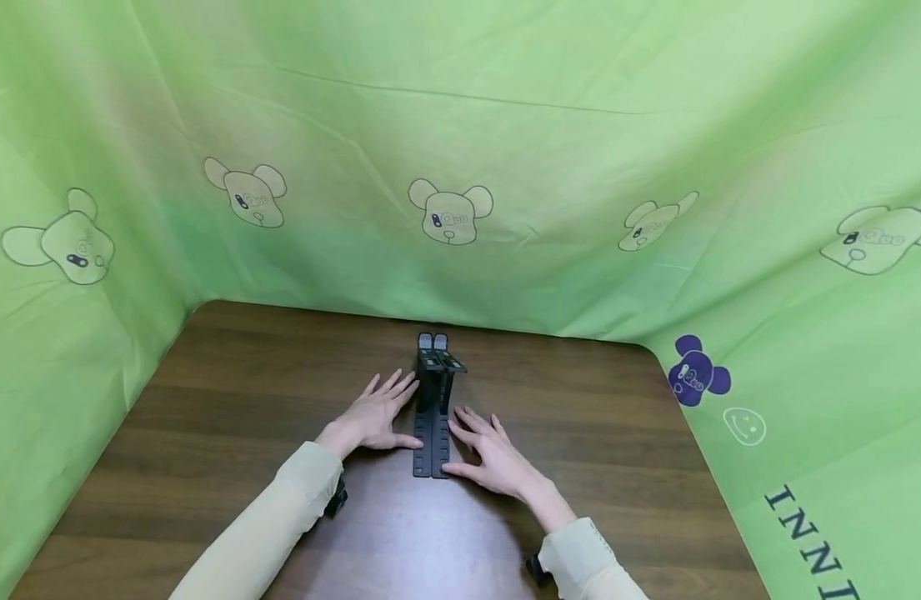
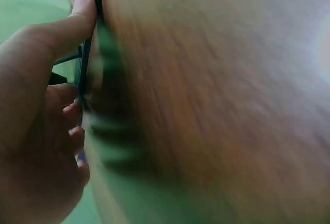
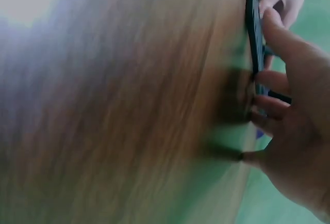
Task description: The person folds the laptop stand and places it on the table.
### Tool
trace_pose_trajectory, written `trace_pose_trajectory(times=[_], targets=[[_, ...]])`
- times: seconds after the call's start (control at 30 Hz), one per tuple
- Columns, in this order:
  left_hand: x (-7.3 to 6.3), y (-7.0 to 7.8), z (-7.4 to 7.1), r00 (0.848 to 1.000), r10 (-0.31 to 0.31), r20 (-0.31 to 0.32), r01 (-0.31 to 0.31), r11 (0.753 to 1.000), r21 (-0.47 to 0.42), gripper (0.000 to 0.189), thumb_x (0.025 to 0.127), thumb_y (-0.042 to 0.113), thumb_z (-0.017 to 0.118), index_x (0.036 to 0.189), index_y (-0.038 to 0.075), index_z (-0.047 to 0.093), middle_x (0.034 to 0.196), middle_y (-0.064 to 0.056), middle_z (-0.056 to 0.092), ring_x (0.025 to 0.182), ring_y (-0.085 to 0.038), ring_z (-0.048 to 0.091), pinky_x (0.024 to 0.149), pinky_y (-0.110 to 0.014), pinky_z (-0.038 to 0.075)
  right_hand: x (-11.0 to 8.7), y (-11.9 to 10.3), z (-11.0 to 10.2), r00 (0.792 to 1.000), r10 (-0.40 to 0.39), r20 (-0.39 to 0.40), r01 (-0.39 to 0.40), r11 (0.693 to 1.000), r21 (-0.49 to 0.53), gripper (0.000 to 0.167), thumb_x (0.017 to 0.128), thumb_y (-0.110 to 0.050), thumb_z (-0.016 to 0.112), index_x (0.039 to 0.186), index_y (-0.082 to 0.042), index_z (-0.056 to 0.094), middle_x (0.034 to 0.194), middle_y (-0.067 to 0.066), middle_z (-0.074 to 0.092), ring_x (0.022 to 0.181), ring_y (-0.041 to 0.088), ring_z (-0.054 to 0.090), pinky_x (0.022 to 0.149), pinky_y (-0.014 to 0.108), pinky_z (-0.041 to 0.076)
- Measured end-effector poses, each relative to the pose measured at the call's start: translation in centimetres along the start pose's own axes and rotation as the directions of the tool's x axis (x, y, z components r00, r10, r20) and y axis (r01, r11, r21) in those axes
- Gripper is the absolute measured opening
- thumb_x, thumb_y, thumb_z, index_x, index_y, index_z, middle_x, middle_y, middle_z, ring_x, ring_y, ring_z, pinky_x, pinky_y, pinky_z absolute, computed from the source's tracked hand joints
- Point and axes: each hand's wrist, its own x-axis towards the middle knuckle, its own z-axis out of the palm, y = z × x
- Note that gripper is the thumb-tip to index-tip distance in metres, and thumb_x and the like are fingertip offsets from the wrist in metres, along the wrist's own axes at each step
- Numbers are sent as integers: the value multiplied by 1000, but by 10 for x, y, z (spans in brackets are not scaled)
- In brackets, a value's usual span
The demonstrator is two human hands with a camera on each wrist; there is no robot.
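Observation:
A black folding stand (image 1: 432, 446) lies lengthwise on the table, its base made of two parallel notched strips. At its far half a raised section (image 1: 439, 362) rises with a small flat top. My left hand (image 1: 372, 421) lies along the left side, fingers spread and thumb at the base's edge. On the other side, my right hand (image 1: 499, 460) has its thumb at the near right edge and its fingertips beside the base. In the right wrist view the dark strip (image 3: 253, 28) runs beside the thumb and fingers. Blur softens the left wrist view.
The brown wood-grain table (image 1: 280, 358) has rounded far corners. Green cloth (image 1: 550, 158) with printed bear heads hangs behind it and along both sides. A bright reflection shows on the table's near part.

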Motion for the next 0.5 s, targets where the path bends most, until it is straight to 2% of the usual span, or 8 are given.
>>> trace_pose_trajectory(times=[0.03, 0.13, 0.23, 0.33, 0.43, 0.5], targets=[[-2, -2, -1, 1000, 6, -15, -6, 999, -36, 106, 98, 61, 76, 174, 4, 27, 185, -15, 21, 173, -37, 16, 141, -63, 12, -1, 7, 2, 1000, -14, -23, 14, 1000, 11, 83, 103, -58, 72, 159, 1, 54, 168, 31, 47, 159, 50, 43, 128, 80, 27], [-7, -6, -6, 997, 18, -76, -31, 985, -168, 104, 102, 59, 72, 174, 3, 23, 184, -19, 22, 172, -38, 19, 142, -60, 13, -1, 14, -3, 997, 13, -81, -8, 998, 59, 83, 105, -60, 68, 162, -2, 52, 168, 29, 48, 156, 50, 46, 127, 74, 34], [-11, -5, -17, 991, -4, -136, -35, 959, -281, 99, 105, 60, 67, 176, 10, 21, 184, -15, 22, 172, -39, 20, 142, -58, 15, 4, 11, -17, 990, 61, -128, -47, 993, 105, 78, 108, -49, 68, 166, -1, 45, 171, 28, 45, 158, 50, 44, 129, 68, 37], [-13, 0, -28, 981, -28, -191, -40, 939, -343, 91, 107, 61, 62, 177, 20, 22, 184, -12, 26, 170, -41, 25, 139, -62, 23, 14, 4, -32, 980, 98, -172, -74, 988, 137, 75, 109, -36, 70, 167, 1, 41, 172, 27, 43, 160, 49, 41, 132, 65, 35], [-12, 7, -35, 966, -20, -259, -82, 924, -375, 80, 111, 54, 59, 176, 21, 26, 182, -12, 32, 167, -41, 32, 137, -62, 29, 24, -2, -45, 974, 96, -205, -62, 984, 169, 72, 109, -28, 70, 169, -2, 40, 174, 24, 43, 162, 47, 40, 133, 63, 34], [-11, 10, -39, 953, 3, -302, -123, 917, -380, 75, 113, 50, 58, 175, 16, 30, 179, -14, 36, 165, -38, 37, 136, -60, 32, 29, -6, -52, 973, 80, -217, -36, 980, 197, 70, 109, -26, 70, 169, -4, 41, 174, 23, 43, 162, 47, 40, 134, 63, 33]])
